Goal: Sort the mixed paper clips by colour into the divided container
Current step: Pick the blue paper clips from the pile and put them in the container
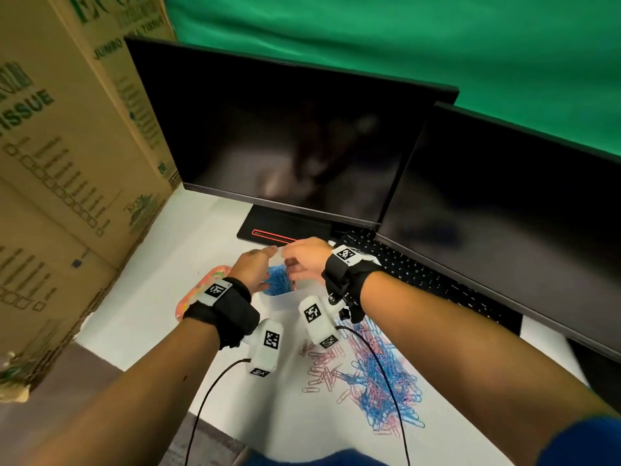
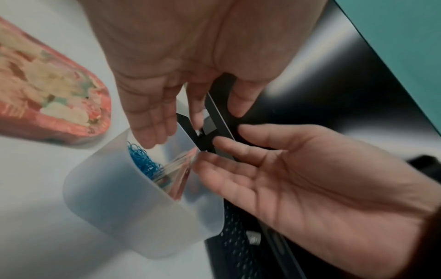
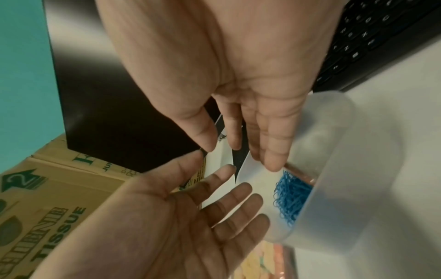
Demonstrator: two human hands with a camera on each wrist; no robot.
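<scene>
A translucent white divided container (image 1: 291, 286) stands on the white table in front of the monitor stand. One compartment holds blue paper clips (image 2: 143, 160), and pink clips (image 2: 182, 169) show dimly beyond the divider. My left hand (image 1: 257, 262) and right hand (image 1: 299, 260) hover over its opening, palms facing each other, fingers straight, nothing visibly held. The left fingertips (image 2: 152, 139) sit just above the rim, and so do the right fingertips (image 3: 274, 164) on the other side. A mixed pile of pink and blue clips (image 1: 373, 378) lies on the table under my right forearm.
A pink patterned tray (image 1: 198, 292) lies left of the container. Two dark monitors (image 1: 285, 146) stand behind, with a black keyboard (image 1: 420, 274) at the right. Cardboard boxes (image 1: 60, 163) wall off the left side. Camera cables trail from both wrists.
</scene>
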